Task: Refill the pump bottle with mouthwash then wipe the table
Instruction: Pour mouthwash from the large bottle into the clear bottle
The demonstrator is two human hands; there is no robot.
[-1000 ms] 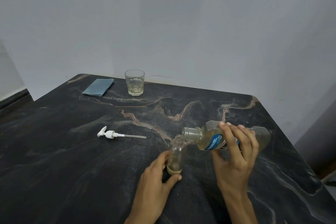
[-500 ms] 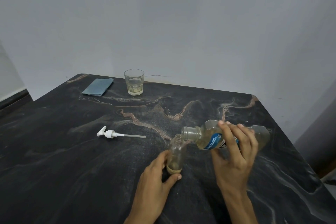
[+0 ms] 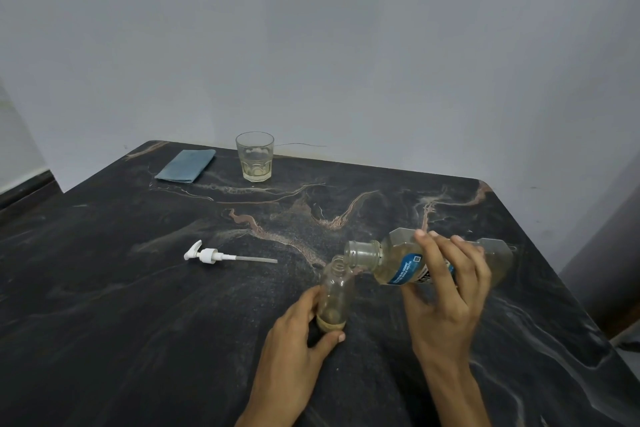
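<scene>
A small clear pump bottle (image 3: 335, 295) stands uncapped on the dark marble table (image 3: 138, 322), with a little yellowish liquid at its bottom. My left hand (image 3: 298, 340) grips its lower part. My right hand (image 3: 446, 291) holds the large mouthwash bottle (image 3: 394, 263), which has a blue label and lies tipped nearly level. Its open mouth sits right over the pump bottle's neck. The white pump head (image 3: 221, 256) with its tube lies flat on the table to the left. A folded blue cloth (image 3: 186, 165) rests at the far left corner.
A clear glass (image 3: 255, 156) holding some pale liquid stands near the table's back edge, by the wall. The table's right edge runs close to my right hand. A thin wire trails along the back edge.
The mouthwash bottle has shifted slightly left, bringing its mouth closer over the pump bottle's neck. Both hands keep their grips.
</scene>
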